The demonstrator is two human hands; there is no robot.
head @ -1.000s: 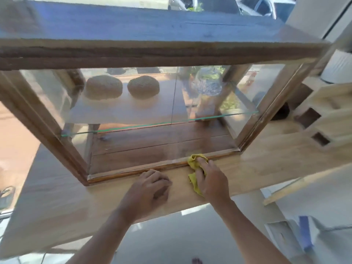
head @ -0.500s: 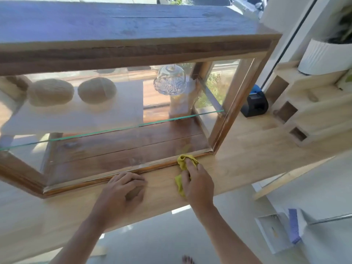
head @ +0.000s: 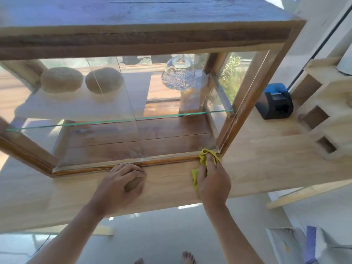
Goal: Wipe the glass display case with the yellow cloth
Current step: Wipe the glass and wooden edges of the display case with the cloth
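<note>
The glass display case (head: 144, 42), framed in dark wood, stands on a light wooden counter (head: 266, 161). My right hand (head: 213, 180) presses the yellow cloth (head: 203, 159) against the case's bottom rail at its front right corner. Part of the cloth is hidden under my fingers. My left hand (head: 122, 183) rests on the counter just in front of the bottom rail, fingers curled, holding nothing.
Inside the case, two round loaves (head: 62, 80) and a cut-glass dome (head: 179, 73) sit on a glass shelf (head: 122, 121). A black and blue device (head: 274, 101) and a wooden stepped rack (head: 323, 115) stand right of the case. A dustpan (head: 285, 246) lies on the floor.
My right hand has slid the cloth rightward along the bottom rail to the case's front right corner. My left hand stays on the counter. My head has turned, shifting the view.
</note>
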